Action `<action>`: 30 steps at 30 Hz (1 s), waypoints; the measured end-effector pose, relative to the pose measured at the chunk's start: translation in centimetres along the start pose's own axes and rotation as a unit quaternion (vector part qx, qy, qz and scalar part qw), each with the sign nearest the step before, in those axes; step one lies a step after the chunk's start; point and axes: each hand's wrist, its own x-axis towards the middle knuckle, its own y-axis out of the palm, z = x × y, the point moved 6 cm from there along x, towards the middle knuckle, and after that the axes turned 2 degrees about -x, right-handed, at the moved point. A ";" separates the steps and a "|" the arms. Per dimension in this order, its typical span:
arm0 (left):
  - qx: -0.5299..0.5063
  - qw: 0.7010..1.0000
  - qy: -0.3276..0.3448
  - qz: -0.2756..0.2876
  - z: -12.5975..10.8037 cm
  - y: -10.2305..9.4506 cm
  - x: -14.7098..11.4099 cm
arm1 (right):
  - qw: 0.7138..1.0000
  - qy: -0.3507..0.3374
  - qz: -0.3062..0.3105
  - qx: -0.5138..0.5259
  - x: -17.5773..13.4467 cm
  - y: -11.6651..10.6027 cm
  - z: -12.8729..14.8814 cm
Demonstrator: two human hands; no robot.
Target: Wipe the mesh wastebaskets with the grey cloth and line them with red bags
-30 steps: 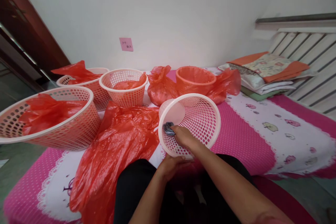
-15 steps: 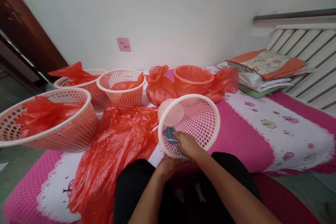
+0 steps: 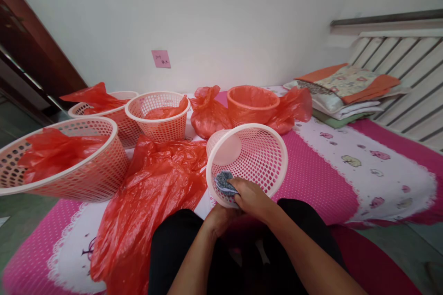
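Note:
A pale pink plastic basket with round holes lies tipped on its side above my lap, its mouth facing me. My right hand reaches into the mouth, closed on a grey scrubbing sponge that touches the inside wall near the rim. Under the lower rim, my left hand grips the basket from below; its fingertips are hidden behind the wall. Just left of the basket, a large red plastic bag lies spread over the bed and hangs off its front edge.
Several more baskets stand to the left, including a near one holding red plastic. At the back, a red-covered basket stands beside a knotted red bag. Folded cloths are stacked by the white slatted headboard.
The sponge and my right hand have shifted slightly down along the basket's inner wall. The whole view has moved a little, while the basket keeps its tilt in my left hand.

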 end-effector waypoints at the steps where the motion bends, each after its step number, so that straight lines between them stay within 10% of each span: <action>1: 0.002 1.000 0.001 -0.003 0.0 0.0 0.0 | 1.000 0.002 0.008 -0.006 -0.1 0.0 0.1; 14: 0.027 1.000 -0.010 -0.011 -0.6 0.2 -0.5 | 1.000 0.006 0.022 0.019 -1.2 -0.8 1.2; 30: -0.033 0.999 -0.033 -0.021 -1.1 1.0 -0.4 | 0.925 -0.012 0.049 0.376 -1.0 -1.9 0.9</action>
